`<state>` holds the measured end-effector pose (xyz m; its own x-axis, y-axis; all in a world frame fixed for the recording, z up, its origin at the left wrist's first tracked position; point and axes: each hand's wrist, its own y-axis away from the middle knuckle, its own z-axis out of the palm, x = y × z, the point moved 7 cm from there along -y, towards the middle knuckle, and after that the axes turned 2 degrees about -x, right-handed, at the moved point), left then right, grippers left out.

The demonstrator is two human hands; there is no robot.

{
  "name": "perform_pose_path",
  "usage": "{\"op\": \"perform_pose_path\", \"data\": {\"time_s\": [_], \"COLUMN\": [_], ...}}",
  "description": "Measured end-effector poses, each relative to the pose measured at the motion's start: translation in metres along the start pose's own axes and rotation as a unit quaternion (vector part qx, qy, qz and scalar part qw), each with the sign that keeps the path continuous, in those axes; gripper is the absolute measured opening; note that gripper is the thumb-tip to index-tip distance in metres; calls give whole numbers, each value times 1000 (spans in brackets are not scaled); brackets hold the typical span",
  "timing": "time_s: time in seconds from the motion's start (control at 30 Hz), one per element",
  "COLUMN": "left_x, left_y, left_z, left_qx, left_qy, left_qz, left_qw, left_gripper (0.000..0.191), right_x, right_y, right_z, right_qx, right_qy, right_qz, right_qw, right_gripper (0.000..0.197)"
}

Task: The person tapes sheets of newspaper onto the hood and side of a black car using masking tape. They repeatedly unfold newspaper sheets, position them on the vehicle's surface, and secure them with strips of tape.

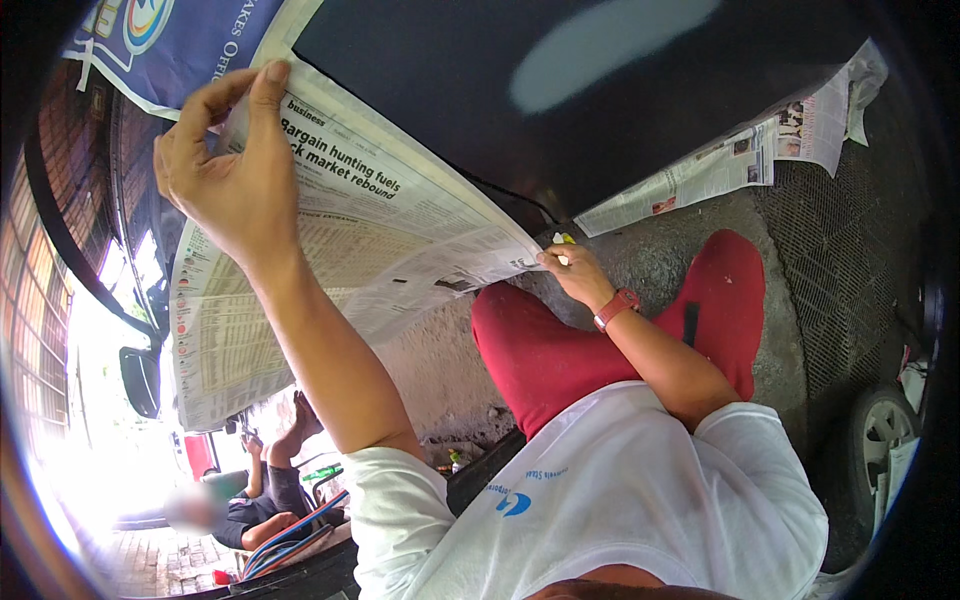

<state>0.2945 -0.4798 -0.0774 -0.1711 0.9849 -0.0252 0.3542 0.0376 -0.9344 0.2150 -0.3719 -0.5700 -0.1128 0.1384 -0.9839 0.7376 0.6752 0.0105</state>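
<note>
A sheet of newspaper [337, 225] hangs from a strip of pale masking tape [420, 150] along the edge of a glossy dark vehicle panel [450, 82]. My left hand [225, 157], raised at the upper left, pinches the taped top edge between thumb and fingers. My right hand [570, 274], with a red watch on the wrist, pinches the sheet's other corner near the panel's lower corner. A light grey patch [600, 52] shows on the panel. Something small, white and yellow, shows just beyond my right fingers; I cannot tell whether that hand holds it.
More newspaper [705, 169] lines the panel's right edge, and a blue printed sheet [187, 45] covers the upper left. My red-clad legs are bent over concrete [637, 232]. A person [262, 510] sits at the lower left beside coloured hoses [300, 532]. A wheel [885, 435] stands at the right.
</note>
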Motion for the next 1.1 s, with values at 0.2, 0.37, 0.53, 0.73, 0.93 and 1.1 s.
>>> {"op": "perform_pose_path", "data": {"time_s": [0.2, 0.37, 0.53, 0.73, 0.93, 1.1], "left_x": [42, 37, 45, 27, 26, 27], "left_y": [10, 30, 48, 53, 59, 70], "left_z": [3, 16, 30, 39, 44, 44], "left_qx": [49, 41, -14, -89, -127, -168], "left_qy": [-269, -308, -343, -269, -254, -328], "left_qz": [196, 232, 208, 153, 139, 136], "left_qw": [942, 922, 916, 947, 949, 920], "left_gripper": [18, 26, 46, 72, 85, 83], "right_x": [-2, 1, 7, 5, 12, 15], "right_y": [1, 2, -4, 1, 0, -7], "right_z": [0, 4, 8, 4, 4, -4], "right_qx": [18, 21, -17, 4, 13, 16], "right_qy": [12, 14, 11, 1, -26, 9], "right_qz": [-24, -49, 2, -2, -8, 5], "right_qw": [999, 998, 1000, 1000, 1000, 1000], "right_gripper": [38, 37, 36, 35, 34, 31]}}
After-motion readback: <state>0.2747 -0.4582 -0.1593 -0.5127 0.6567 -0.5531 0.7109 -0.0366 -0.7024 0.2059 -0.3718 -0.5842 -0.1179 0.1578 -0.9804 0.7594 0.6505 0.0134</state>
